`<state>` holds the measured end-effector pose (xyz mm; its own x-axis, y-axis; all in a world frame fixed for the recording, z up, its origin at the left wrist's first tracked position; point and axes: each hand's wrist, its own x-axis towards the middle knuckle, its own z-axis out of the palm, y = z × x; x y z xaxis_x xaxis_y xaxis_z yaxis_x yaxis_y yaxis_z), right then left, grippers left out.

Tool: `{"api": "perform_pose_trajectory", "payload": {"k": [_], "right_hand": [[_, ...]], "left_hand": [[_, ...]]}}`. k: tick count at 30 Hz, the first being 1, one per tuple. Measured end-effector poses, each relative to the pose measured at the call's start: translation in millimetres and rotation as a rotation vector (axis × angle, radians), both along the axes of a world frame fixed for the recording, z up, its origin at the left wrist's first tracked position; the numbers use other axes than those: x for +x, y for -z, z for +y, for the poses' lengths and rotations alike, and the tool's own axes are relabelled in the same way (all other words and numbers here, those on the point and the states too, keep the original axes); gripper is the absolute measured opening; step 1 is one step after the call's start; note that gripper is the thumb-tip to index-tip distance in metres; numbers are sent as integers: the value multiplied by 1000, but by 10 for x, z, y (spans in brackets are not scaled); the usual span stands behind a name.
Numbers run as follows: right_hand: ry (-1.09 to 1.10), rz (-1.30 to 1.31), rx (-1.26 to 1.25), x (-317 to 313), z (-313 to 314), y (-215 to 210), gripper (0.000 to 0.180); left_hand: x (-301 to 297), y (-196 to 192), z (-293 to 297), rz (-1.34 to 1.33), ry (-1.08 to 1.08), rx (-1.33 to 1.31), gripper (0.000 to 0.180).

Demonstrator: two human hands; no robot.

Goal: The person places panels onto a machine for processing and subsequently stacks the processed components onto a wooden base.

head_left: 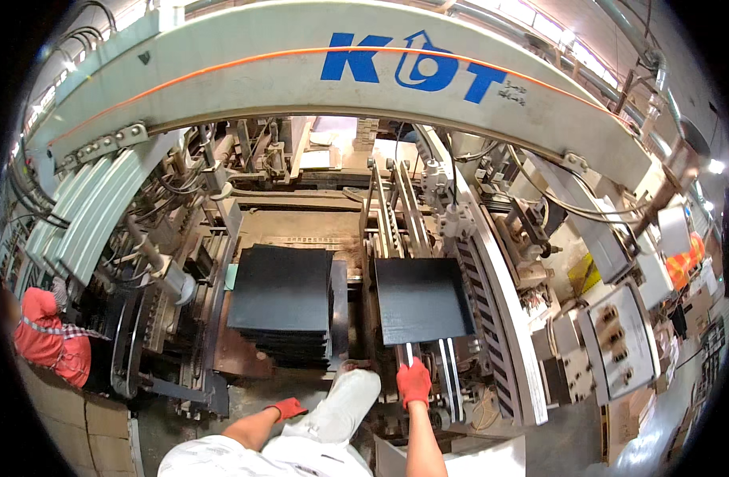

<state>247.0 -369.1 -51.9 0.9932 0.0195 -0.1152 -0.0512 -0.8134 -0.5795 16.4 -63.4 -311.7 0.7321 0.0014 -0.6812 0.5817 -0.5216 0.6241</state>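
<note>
My right hand (414, 385), in a red glove, is at the near end of a pale rail, just short of the front edge of a black flat panel (424, 302). The panel lies across the rails of the machine. Whether the fingers grip the rail cannot be made out. My left hand (288, 409), also red-gloved, hangs beside my leg with its fingers loosely stretched and nothing visible in them. Ahead of it stands a stack of black panels (281, 290), its lower layers slightly uneven.
A large pale machine beam (261, 71) arches overhead. Striped guarding (491, 334) runs along the right, by a control box (619, 338) with knobs. Rollers and a chain track line the left. A person in a red top (54, 338) is at far left; another in orange (684, 262) is far right.
</note>
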Motion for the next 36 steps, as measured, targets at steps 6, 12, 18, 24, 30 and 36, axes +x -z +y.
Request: {"api": "perform_pose_trajectory", "payload": {"k": [6,12,18,24,30,36], "right_hand": [[35,64,-11,-4,-71,-15,24],[2,78,-43,34,95,-156,23],[-25,97,-43,108,162,-84,22],[-9,43,-42,67,-147,182,16],[49,77,-14,88,-199,278,21],[63,113,-8,106,-297,316,21]], "left_hand": [[548,0,-669,-227,111,-148,56],[681,804,-1452,-83,-327,-87,82],[698,1749,-1660,-350,-327,28,73],[656,2123,-2063,-29,-552,-160,72],[605,2272,-2160,-82,-442,-222,85],[591,1821,-2161,192,-660,-226,91]]}}
